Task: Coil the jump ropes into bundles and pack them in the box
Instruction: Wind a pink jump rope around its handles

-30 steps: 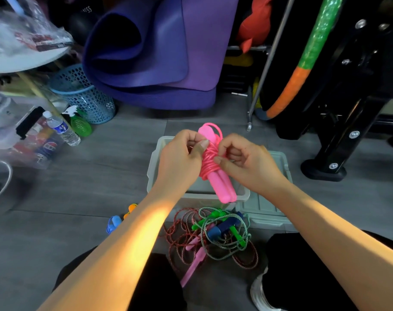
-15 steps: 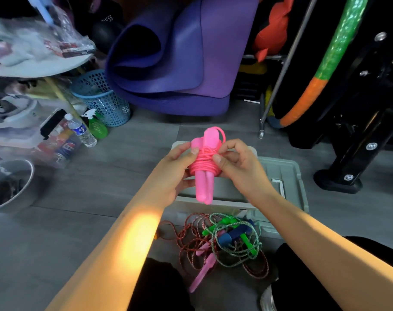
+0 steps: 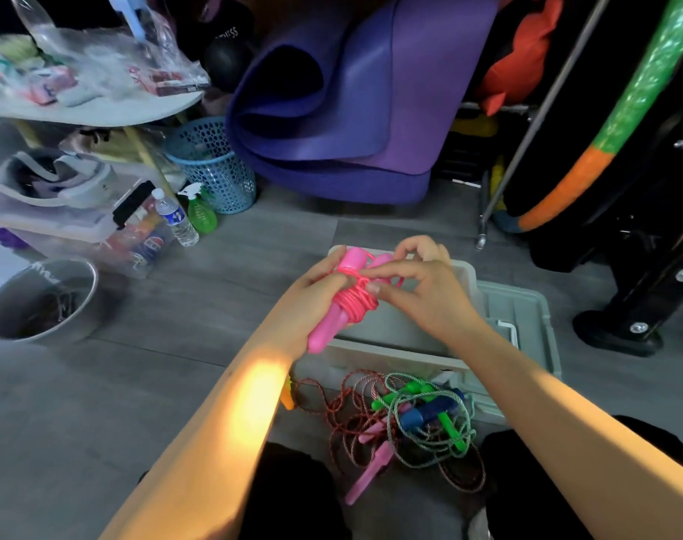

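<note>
Pink rope bundle [image 3: 353, 298] tilted further left, seemingly gripped by both hands

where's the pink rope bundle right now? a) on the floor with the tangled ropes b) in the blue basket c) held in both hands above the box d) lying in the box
c: the left hand grips the pink bundle while the right hand pinches its cord, above the open box.

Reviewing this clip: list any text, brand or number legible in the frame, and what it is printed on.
"NESS", the end of a longer word: on the black round weight behind the purple rolled mat.
Blue label of the clear plastic water bottle: too blurred.
Red-and-blue logo cans in the clear bin: unreadable.
</note>
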The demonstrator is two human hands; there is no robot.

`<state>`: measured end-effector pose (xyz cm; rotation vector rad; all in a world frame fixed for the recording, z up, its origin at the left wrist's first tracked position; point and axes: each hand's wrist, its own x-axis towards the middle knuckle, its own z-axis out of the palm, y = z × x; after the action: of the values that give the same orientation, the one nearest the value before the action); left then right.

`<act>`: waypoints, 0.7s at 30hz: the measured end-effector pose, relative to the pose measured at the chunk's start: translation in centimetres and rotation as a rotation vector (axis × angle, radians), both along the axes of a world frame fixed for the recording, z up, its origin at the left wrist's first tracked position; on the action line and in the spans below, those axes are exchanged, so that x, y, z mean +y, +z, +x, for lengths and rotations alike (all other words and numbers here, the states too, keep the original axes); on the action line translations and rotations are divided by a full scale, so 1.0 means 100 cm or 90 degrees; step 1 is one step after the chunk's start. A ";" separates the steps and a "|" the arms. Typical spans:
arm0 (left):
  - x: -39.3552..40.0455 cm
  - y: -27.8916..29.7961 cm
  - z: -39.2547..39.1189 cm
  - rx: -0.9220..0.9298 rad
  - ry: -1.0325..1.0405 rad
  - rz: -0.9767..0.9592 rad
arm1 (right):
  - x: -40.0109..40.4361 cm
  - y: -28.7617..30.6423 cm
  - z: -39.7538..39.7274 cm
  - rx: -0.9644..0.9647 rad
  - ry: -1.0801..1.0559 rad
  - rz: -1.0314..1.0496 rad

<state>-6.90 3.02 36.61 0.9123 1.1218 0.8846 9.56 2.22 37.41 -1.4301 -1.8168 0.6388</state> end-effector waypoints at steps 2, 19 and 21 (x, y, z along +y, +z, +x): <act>-0.004 -0.001 0.000 0.025 -0.041 0.020 | 0.004 0.002 0.004 0.023 0.020 -0.010; -0.002 -0.006 0.003 -0.028 -0.023 0.131 | 0.009 0.000 -0.009 0.324 -0.147 -0.198; -0.006 -0.004 0.000 -0.061 0.006 0.103 | 0.008 0.001 -0.012 0.288 -0.100 -0.174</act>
<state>-6.90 2.45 36.18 0.9866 0.9835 1.0266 8.33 2.98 37.55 -1.4402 -1.2882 1.0623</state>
